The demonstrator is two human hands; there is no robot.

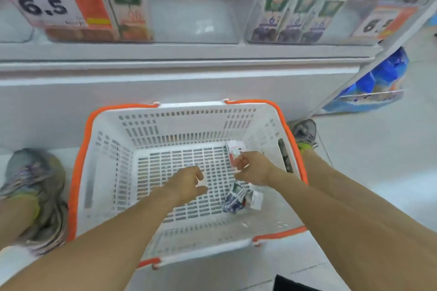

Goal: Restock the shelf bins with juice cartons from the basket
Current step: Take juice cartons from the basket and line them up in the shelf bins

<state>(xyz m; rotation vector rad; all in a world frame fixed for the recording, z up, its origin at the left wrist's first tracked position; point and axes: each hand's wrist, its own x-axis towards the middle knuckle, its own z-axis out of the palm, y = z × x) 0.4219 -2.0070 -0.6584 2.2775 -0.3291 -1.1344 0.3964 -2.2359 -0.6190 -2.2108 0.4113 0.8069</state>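
At the far left of the frame we see a shoe on the floor, and above it the orange-juice bin behind its price card. Moving toward the centre, our left hand hovers low inside the white basket, its grip loosely curled and holding nothing. The middle bin at upper centre looks empty. Right of centre, our right hand has its grip pinching a red-and-white carton; blue cartons lie on the basket floor just below it. We judge this the pickup step. Next we lift the carton up to a bin; the grape-juice bin stands at upper right.
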